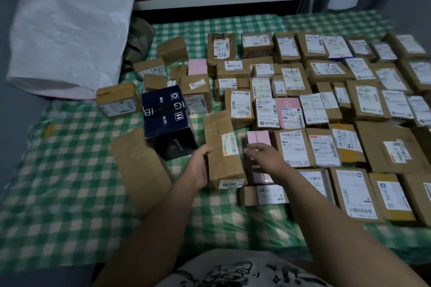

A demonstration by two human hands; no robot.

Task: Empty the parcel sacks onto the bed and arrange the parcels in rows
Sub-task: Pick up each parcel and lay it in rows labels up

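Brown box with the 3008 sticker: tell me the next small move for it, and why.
Probably slide the brown box to the right and square it against the pink box, so that it joins that row. The left hand grips its left side, it lies askew to the rows, and the right hand is open over the pink box, placed to steady it.
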